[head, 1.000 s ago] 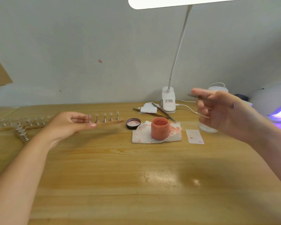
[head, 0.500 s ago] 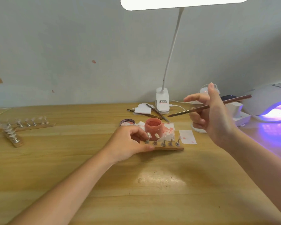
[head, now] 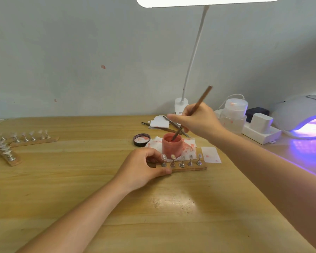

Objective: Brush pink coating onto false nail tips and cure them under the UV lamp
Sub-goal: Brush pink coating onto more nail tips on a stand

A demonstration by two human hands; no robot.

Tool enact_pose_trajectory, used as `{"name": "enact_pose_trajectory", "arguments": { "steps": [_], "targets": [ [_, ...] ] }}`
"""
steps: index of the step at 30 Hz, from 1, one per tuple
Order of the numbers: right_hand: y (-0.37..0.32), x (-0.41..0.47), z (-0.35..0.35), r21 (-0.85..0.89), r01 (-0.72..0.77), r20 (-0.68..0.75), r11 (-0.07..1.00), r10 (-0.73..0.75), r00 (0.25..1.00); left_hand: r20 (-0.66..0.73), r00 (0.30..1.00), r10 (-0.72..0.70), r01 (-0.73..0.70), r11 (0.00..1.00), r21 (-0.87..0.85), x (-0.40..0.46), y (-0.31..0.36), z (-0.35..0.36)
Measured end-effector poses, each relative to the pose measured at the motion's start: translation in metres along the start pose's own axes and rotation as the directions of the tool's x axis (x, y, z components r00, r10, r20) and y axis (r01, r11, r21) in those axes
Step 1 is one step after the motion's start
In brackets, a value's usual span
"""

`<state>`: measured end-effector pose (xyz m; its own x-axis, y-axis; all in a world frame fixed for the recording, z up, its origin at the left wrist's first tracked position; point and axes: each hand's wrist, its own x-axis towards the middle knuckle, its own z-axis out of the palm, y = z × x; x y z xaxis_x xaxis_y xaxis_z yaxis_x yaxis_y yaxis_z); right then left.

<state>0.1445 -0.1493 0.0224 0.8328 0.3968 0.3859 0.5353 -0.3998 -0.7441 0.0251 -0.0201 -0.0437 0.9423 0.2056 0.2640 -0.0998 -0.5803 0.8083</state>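
The right hand (head: 199, 121) pinches a brush (head: 193, 112) whose tip dips into the open pink jar (head: 171, 147) of coating on a stained tissue (head: 188, 146). Just in front, the left hand (head: 144, 168) grips a wooden strip (head: 190, 168) on the tabletop (head: 80, 189), five nail tips (head: 181, 159) standing on it. The jar's lid (head: 141, 139) lies beside it.

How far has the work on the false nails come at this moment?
Done: the pink jar stands open, its black lid beside it. In hand: the right hand dips the thin brown brush into the jar, while the left hand holds the wooden strip of clear nail tips. Left: these tips look uncoated, and none is under the lit white UV lamp.
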Motion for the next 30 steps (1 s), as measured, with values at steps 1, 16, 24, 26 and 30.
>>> {"name": "enact_pose_trajectory", "arguments": {
  "steps": [1, 16, 24, 26, 30],
  "targets": [
    [-0.001, 0.003, 0.004, -0.066, 0.016, 0.008, 0.998, -0.015, 1.0, 0.001, 1.0, -0.001, 0.001, 1.0, -0.002, 0.0, 0.0, 0.0],
    [0.005, 0.011, 0.003, 0.06, -0.049, -0.163, 0.997, 0.059, 0.985, -0.002, 1.0, -0.003, 0.003, 0.998, -0.055, -0.001, 0.003, -0.001],
    [0.018, 0.006, -0.001, 0.209, -0.175, -0.189, 0.962, 0.215, 0.958, -0.015, 1.0, -0.007, 0.006, 0.999, -0.048, -0.001, 0.003, 0.0],
    [0.019, 0.005, -0.001, 0.23, -0.177, -0.191, 0.957, 0.223, 0.956, -0.017, 1.0, -0.012, 0.012, 0.999, -0.05, 0.0, 0.002, 0.0],
    [0.02, 0.003, -0.003, 0.224, -0.149, -0.198, 0.963, 0.195, 0.961, -0.015, 1.0, -0.024, 0.023, 0.999, -0.043, -0.001, 0.002, -0.001]
  ]
}}
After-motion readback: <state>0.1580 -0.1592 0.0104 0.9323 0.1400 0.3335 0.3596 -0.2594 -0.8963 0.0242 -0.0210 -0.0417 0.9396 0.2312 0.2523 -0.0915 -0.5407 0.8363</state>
